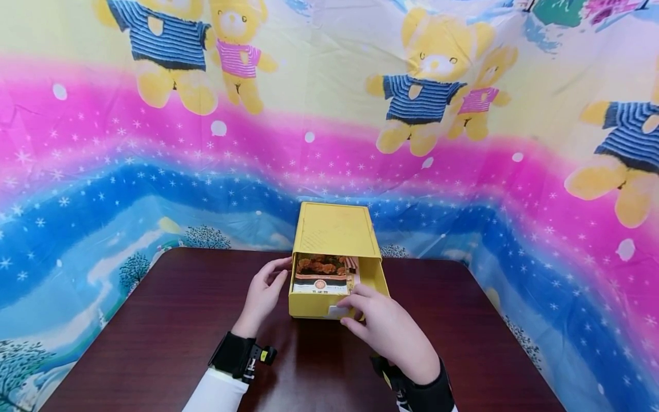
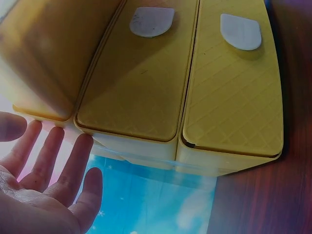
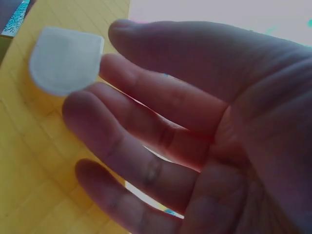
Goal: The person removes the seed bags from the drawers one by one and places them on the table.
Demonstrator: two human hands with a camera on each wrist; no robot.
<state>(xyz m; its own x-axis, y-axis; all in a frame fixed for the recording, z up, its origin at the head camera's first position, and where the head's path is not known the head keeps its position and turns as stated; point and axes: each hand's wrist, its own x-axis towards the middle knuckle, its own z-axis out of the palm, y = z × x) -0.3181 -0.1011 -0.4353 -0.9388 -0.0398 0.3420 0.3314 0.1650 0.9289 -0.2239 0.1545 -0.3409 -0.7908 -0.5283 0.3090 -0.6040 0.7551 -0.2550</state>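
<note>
A yellow drawer unit (image 1: 337, 229) stands on the table with its top drawer (image 1: 310, 306) pulled out toward me. Inside lies a packet (image 1: 321, 269) with orange flowers pictured on it, beside another striped item (image 1: 352, 269). My left hand (image 1: 266, 292) is at the unit's left side; in the left wrist view its straight fingertips (image 2: 84, 141) reach the unit's side edge. At the drawer's front, my right hand (image 1: 388, 320) has loosely bent fingers around the white tab handle (image 3: 66, 61). The right wrist view shows the fingertips right beside that tab, thumb apart from it.
Two lower drawers (image 2: 136, 87) with white tabs sit flush in the unit. The dark reddish-brown table (image 1: 206, 303) extends to both sides. A printed curtain with teddy bears (image 1: 422, 86) hangs behind the table and along its sides.
</note>
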